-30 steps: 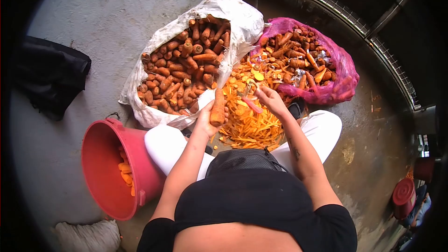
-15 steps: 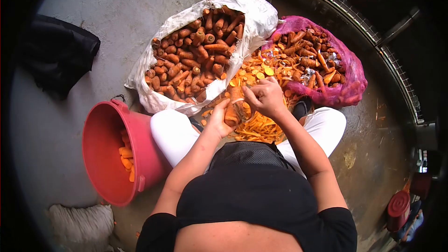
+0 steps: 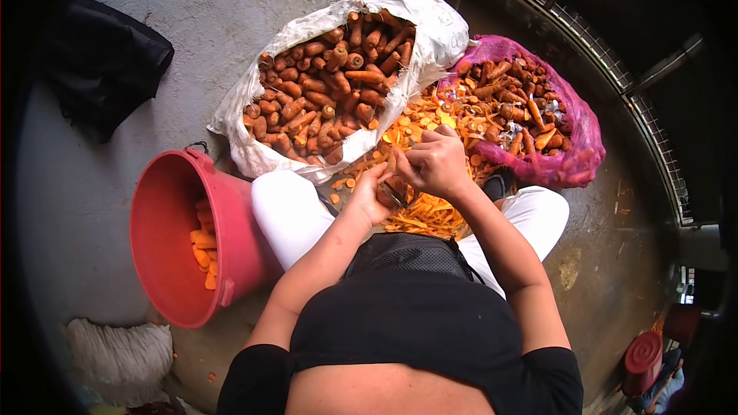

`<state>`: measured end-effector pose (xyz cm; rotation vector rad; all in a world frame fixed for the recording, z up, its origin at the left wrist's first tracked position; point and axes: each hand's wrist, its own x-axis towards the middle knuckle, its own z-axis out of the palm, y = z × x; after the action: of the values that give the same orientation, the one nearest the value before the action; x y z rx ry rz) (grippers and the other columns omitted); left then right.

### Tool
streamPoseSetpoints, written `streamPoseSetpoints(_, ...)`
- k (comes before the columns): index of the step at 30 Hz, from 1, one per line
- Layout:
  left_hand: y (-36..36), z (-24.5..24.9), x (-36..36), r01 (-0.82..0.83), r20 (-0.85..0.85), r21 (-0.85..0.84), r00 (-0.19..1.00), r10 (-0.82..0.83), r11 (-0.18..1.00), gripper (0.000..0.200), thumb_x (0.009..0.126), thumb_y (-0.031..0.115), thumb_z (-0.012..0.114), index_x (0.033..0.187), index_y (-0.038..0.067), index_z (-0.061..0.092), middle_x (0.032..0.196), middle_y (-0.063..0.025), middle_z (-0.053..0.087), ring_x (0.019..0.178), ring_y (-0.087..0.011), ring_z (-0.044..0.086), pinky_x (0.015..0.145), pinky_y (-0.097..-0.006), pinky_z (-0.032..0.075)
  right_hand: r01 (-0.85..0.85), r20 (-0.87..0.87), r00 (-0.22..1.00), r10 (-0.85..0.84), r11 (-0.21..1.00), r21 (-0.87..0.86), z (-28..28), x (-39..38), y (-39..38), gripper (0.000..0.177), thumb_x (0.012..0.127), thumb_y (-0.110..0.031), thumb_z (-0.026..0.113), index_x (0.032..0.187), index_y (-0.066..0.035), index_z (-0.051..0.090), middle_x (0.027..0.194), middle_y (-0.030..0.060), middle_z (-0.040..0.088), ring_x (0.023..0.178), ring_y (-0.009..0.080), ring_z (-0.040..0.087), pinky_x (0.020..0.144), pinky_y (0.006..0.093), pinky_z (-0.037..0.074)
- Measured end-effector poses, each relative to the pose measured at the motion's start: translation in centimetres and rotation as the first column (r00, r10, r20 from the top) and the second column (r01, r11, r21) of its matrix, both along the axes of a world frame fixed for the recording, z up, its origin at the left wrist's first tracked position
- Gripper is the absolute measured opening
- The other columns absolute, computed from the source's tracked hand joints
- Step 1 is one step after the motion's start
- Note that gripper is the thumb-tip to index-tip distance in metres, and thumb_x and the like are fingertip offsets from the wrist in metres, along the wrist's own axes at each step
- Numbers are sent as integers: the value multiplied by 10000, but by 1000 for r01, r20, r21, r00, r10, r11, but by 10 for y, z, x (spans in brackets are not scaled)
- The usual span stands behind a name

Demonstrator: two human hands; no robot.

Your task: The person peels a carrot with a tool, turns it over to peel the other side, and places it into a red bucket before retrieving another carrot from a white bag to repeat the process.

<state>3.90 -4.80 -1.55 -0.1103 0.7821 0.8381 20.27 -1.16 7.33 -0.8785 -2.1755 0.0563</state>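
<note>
In the head view, my left hand (image 3: 367,198) is wrapped round a carrot (image 3: 391,187), held low between my knees. My right hand (image 3: 438,161) is closed close beside it, gripping what looks like a peeler, mostly hidden by the fingers. The carrot is partly covered by both hands. Below them lies a heap of orange peel strips (image 3: 427,217). Cut carrot ends and slices (image 3: 415,119) are scattered just beyond my hands.
A white sack (image 3: 238,134) full of unpeeled carrots lies ahead. Right of it is a pink mesh sack (image 3: 588,142) with carrots and scraps. At left a red bucket (image 3: 165,238) holds peeled carrots (image 3: 203,250). A black cloth (image 3: 111,65) lies far left.
My right hand has drawn slightly closer to my left hand over the carrot. The view has shifted a little; the sacks and bucket stay in place.
</note>
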Motion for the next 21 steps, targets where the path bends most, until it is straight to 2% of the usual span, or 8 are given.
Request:
streamPoseSetpoints(3,-2,6,1,15,38,46,999,-17,999,288,985,331,429,1102,109,569,1002,-61,607,868,-184,604,753,-351,537,25,55,998,-24,999,-21,0,0,-1,345,781,-233,649,452,-175,564,494,-45,555,511,159,470,575,312,375)
streamPoseSetpoints(6,-4,10,4,-22,-2,25,1000,22,999,301,981,330,435,1074,81,577,965,-72,618,835,-187,618,745,-354,548,10,71,997,-7,999,-52,-2,0,0,334,780,-235,644,459,-171,577,492,-35,552,508,166,472,573,317,374)
streamPoseSetpoints(9,-5,-1,0,18,143,39,989,-24,999,319,980,325,428,1044,56,586,908,-76,630,795,-195,629,731,-356,556,-32,28,999,35,993,-111,-9,2,3,318,773,-235,639,467,-165,590,486,-22,546,502,178,476,567,325,373)
streamPoseSetpoints(12,-5,-4,2,48,134,120,989,-65,992,321,973,319,429,1026,47,591,865,-77,634,775,-205,631,730,-361,557,-73,2,997,75,982,-172,-17,3,7,299,764,-229,634,476,-157,603,478,-5,536,497,193,481,565,332,373)
streamPoseSetpoints(15,-5,-1,6,44,73,117,996,-53,992,315,962,313,436,1023,45,590,887,-85,633,781,-211,631,733,-374,557,-97,-20,995,95,974,-204,-21,4,12,296,756,-232,631,472,-153,602,472,9,528,493,203,484,563,340,374)
streamPoseSetpoints(18,-8,36,13,36,-1,114,999,-36,993,312,956,313,439,1049,51,580,899,-90,632,778,-224,627,748,-384,557,-134,-51,991,125,967,-217,-21,3,16,300,752,-235,628,465,-152,601,469,21,521,495,210,491,564,348,376)
streamPoseSetpoints(21,-8,56,21,-33,-150,28,988,37,999,303,960,315,432,1070,60,553,901,-108,625,743,-223,620,686,-373,548,-98,-126,989,71,970,-222,-34,3,25,292,766,-208,616,487,-128,588,460,33,483,467,220,447,544,348,338)
